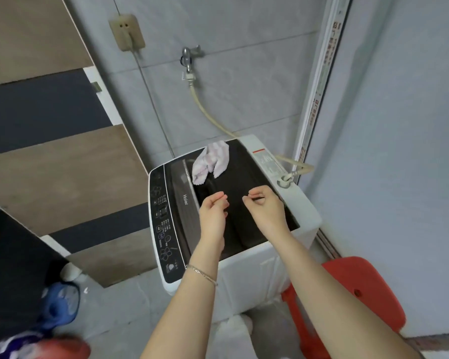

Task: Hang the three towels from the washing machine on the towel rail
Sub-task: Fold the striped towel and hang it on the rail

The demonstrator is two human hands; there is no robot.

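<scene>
A white top-loading washing machine (246, 268) with a dark glossy lid and a black control strip along its left edge stands against a grey tiled wall, and both bare hands are held out above the dark lid. The left hand (213, 213), with a thin silver chain bracelet (201, 274) on its wrist, has its fingers loosely curled inward, thumb and forefinger close together, and nothing shows between them. The right hand (266, 207) is curled in much the same way, thumb tip nearly meeting forefinger tip, also with nothing in its grip. The two hands sit side by side with a small gap of dark lid between their fingertips. The only towel in sight, a crumpled pale pink and white striped cloth (211, 161), lies on the far part of the machine's top, draped over the back edge of the dark lid, beyond both sets of fingertips and apart from them; it is nearer the left hand's line than the right's. Behind the machine a metal wall tap (189, 58) feeds a beige hose (208, 110) running down toward the machine's rear corner. A red plastic stool (358, 291) stands on the floor just to the right of the machine.
</scene>
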